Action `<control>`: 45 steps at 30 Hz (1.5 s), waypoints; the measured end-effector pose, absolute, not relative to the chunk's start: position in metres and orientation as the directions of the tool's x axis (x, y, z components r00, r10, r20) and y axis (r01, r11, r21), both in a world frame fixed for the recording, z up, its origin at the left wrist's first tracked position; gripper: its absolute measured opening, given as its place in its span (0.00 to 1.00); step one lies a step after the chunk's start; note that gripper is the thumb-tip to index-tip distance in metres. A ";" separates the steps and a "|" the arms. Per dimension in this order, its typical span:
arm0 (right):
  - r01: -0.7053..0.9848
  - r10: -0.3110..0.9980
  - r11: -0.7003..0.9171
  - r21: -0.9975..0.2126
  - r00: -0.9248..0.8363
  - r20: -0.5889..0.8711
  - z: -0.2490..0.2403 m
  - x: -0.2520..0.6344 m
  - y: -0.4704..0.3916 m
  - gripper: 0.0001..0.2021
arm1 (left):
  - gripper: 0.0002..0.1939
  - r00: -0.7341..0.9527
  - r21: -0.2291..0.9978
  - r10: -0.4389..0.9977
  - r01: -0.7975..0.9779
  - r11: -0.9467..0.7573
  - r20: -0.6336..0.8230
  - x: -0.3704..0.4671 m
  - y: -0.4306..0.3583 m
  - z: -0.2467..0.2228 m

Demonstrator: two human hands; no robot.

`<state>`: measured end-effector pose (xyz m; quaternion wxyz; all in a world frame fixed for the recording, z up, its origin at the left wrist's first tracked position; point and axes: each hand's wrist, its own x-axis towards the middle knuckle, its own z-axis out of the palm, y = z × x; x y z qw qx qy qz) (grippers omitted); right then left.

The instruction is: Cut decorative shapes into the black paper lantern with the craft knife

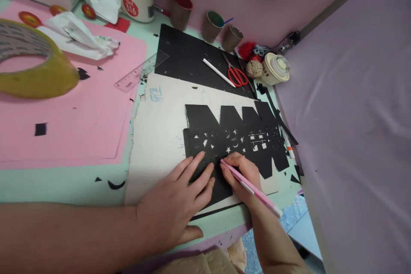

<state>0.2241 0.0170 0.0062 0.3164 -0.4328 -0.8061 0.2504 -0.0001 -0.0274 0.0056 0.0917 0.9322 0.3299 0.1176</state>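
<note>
Black card (231,115) with a row of tabs along its far edge lies on a white board (160,124). Triangles, stars, moons and window shapes are cut through it. My left hand (180,197) rests on the card's near left part, fingers stretched out and apart. Just right of those fingertips, my right hand (244,175) pinches a slim pink pen-shaped craft knife (257,190). Its front end meets the card, but the tip is too small to make out. Faint light marks show on the card near the left fingers.
Red-handled scissors (237,76) and a white pen (218,72) lie on a black sheet (180,55). Behind stand paper cups (212,27) and a lidded cup (274,68). A clear ruler (141,70), pink paper (80,137) and a yellow ring-shaped object (61,77) are at left.
</note>
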 end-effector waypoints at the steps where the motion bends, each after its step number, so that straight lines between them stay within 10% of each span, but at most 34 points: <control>1: 0.526 0.845 0.514 -0.677 -0.447 0.294 0.006 0.225 0.018 0.09 | 0.43 0.757 0.248 0.632 0.589 -0.769 0.164 0.000 -0.027 0.005; 45: 0.482 0.875 0.447 -0.754 -0.409 0.258 0.010 0.227 0.020 0.07 | 0.44 0.731 0.240 0.676 0.643 -0.728 0.091 0.004 -0.031 0.013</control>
